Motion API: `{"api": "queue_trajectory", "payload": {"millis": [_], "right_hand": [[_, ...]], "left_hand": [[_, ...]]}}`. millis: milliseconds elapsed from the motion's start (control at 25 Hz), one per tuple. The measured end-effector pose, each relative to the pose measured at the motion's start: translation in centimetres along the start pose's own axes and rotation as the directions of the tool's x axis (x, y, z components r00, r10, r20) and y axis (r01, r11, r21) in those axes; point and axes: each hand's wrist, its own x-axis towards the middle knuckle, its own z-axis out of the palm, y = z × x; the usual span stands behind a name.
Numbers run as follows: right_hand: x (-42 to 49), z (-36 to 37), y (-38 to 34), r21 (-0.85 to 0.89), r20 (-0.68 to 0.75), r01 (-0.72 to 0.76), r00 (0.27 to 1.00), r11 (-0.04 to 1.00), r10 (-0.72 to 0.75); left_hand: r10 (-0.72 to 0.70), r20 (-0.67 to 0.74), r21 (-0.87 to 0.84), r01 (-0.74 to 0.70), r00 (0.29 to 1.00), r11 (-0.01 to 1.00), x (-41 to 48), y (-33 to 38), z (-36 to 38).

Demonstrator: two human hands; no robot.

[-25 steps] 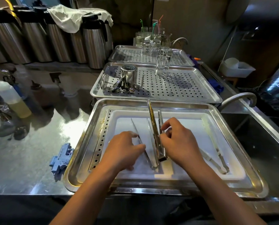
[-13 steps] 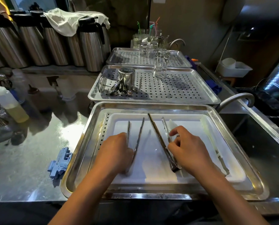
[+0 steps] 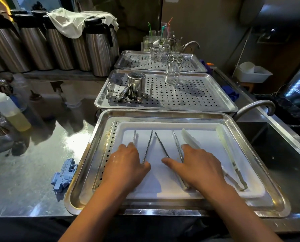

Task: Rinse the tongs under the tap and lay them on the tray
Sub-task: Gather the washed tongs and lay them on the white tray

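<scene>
Here I see both hands lying palm-down inside the near tray (image 3: 86,173), on the white liner (image 3: 205,137) that covers most of its floor. The left hand (image 3: 126,167) is flat with fingers loosely together, resting over the hinge end of the left tongs (image 3: 148,145); I cannot tell whether it grips them or only lies on them. Those tongs sit splayed, arms pointing away from me. The right hand (image 3: 199,167) is flat too, thumb stretched out toward the middle, covering the near part of the middle tongs (image 3: 163,147), whose two arms also fan away. Between the thumbs there is a bare strip of liner. Just beside the right hand, toward the sink, lie white-tipped tongs (image 3: 233,154), their hinge close to the liner's near right corner. The tray's raised rim runs all round; a column of holes shows along its left side where the liner stops short. The near rim sits at the counter's front edge. To the left the steel counter (image 3: 32,172) is open apart from a small blue toy (image 3: 63,175) just beside the tray. To the right the sink basin (image 3: 285,154) drops away directly next to the rim, with the tap (image 3: 255,107) arching over its far corner. A perforated tray (image 3: 189,95) abuts the far rim.
</scene>
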Motion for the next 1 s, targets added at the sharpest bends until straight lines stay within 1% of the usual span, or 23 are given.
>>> {"api": "queue_trajectory", "payload": {"millis": [80,400,680,800,880,960,1000], "right_hand": [[0.0,0.1,-0.4,0.008,0.019,-0.002,1.0,1.0,0.002],[-0.1,0.2,-1.1,0.024,-0.008,-0.021,1.0,0.999,0.021],[-0.1,0.2,-1.2,0.03,0.006,-0.025,1.0,0.999,0.025],[-0.2,0.2,-1.2,0.034,0.024,-0.03,0.999,0.999,0.029],[-0.3,-0.3,-0.8,0.06,0.008,-0.054,0.999,0.997,0.053],[-0.5,-1.5,0.8,0.095,-0.062,-0.099,0.992,0.991,0.105],[-0.6,-2.3,2.1,0.106,-0.11,-0.116,0.986,0.988,0.127]], "left_hand": [[-0.013,0.001,-0.017,0.013,1.0,1.0,0.1,0.0,-0.1],[-0.011,0.017,-0.015,0.011,1.0,1.0,0.3,0.0,-0.2],[-0.002,0.01,-0.04,0.003,1.0,0.999,0.2,0.0,0.0],[-0.006,0.02,-0.022,0.007,1.0,1.0,0.1,0.2,-0.2],[-0.004,-0.019,-0.008,0.004,1.0,1.0,-0.3,0.1,-0.7],[0.018,-0.143,-0.025,-0.022,0.99,0.999,-1.0,-0.6,-1.5],[0.048,-0.215,-0.04,-0.058,0.975,0.998,-1.3,-1.3,-1.8]]}}
